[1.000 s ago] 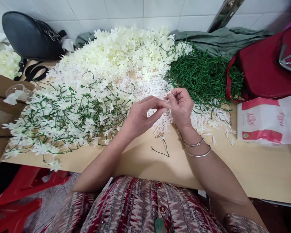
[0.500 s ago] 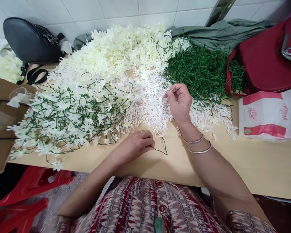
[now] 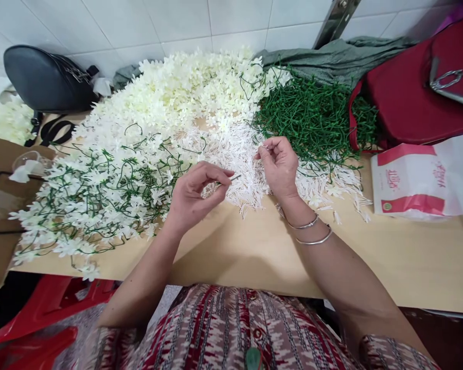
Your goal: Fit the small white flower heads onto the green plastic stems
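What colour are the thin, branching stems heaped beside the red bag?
The thin, branching stems are green, best seen in the head view.

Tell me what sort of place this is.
Probably an indoor flower-craft workspace: heaped white artificial flowers and a pile of green artificial stems share the table, with a tiled wall behind.
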Action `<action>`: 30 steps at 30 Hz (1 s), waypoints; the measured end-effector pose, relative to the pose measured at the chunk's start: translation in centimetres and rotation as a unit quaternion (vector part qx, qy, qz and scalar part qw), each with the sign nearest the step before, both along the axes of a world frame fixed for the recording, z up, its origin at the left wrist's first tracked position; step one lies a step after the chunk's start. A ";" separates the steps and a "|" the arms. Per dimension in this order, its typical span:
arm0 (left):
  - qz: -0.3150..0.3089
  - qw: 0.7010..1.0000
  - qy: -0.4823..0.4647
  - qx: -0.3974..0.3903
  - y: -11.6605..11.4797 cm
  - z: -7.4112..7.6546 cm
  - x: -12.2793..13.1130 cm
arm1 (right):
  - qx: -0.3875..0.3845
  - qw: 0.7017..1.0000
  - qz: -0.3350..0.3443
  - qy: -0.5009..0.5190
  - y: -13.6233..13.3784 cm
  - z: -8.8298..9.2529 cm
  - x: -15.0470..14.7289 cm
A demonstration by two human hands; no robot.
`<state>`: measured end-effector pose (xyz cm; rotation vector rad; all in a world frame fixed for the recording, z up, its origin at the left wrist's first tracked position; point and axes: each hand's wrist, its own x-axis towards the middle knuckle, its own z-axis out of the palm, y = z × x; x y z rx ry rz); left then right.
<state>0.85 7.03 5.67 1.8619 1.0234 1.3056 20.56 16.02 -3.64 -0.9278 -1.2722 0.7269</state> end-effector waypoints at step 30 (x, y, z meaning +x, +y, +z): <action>-0.007 0.960 -0.188 -0.206 3.6 -6.6 2.8 | -0.069 0.989 0.119 0.049 -0.6 2.4 0.9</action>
